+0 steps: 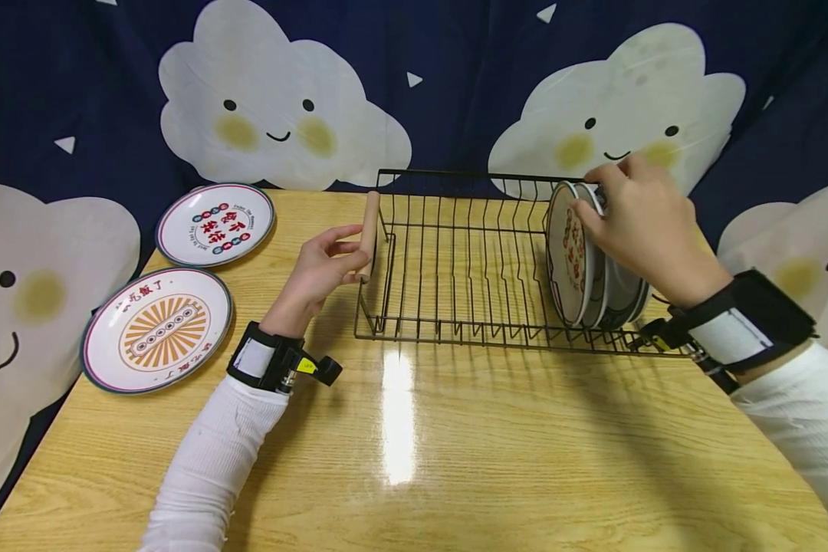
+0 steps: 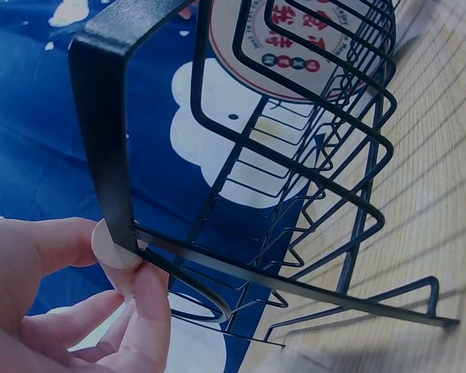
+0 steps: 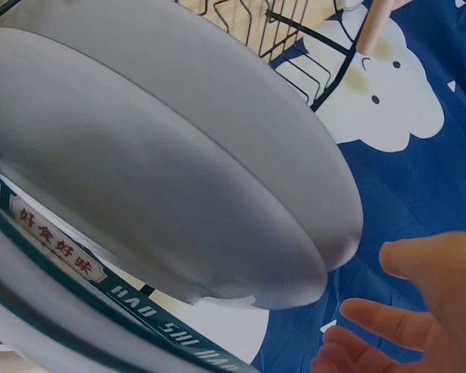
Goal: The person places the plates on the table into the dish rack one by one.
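My left hand (image 1: 324, 268) pinches the round wooden handle (image 1: 369, 238) at the left end of a black wire dish rack (image 1: 421, 340). In the left wrist view, thumb and fingers close around the end of that handle (image 2: 113, 247), beside the rack's black frame (image 2: 101, 132). Several plates stand on edge at the rack's right side, the leftmost plate (image 1: 567, 261) showing red printing. Over their top edges is my right hand (image 1: 645, 215). The right wrist view shows its thumb and fingers spread apart, just off the pale plate backs (image 3: 163, 171). Behind these is a green-banded dish (image 3: 140, 311).
Two printed plates lie flat on the wooden table (image 1: 455, 445) at the left: a smaller one (image 1: 186, 207) at the back and a larger one (image 1: 110, 337) in front. A dark blue cloth (image 1: 448, 46) with white clouds hangs behind the table.
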Motion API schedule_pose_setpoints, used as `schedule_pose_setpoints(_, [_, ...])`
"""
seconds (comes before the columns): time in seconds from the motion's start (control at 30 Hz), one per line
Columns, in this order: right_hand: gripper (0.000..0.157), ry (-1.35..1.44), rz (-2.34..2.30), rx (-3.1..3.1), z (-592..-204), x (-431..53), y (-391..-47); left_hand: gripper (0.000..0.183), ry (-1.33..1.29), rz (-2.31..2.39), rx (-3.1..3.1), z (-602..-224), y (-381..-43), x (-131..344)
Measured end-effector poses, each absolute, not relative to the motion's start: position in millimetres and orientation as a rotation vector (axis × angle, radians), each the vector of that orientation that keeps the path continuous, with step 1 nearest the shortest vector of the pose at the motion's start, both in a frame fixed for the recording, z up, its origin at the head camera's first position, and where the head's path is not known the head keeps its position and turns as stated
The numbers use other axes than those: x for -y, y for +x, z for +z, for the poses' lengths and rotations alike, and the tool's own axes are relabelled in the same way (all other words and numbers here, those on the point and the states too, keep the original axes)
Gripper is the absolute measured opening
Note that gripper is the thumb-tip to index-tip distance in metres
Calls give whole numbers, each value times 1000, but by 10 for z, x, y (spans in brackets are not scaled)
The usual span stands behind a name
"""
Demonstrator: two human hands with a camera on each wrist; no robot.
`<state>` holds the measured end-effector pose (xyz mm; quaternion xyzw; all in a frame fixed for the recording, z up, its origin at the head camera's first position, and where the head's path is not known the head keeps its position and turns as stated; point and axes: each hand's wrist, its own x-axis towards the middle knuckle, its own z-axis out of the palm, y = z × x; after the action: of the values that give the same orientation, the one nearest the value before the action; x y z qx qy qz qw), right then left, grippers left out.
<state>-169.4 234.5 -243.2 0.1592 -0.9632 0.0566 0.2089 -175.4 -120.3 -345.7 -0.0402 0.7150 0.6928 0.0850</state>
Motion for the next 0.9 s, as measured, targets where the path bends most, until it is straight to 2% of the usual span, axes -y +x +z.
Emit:
schedule_pose_setpoints(0.37, [33,308,273,2646,-2321,-2533,-1678,50,-118,2057,-2145,-3443,-1751,1209])
schedule_pose_setpoints(0.9, [40,168,359,2719,-2369,-2961,-1737,49,-121,2076,-2132,-3458,-1765,1212])
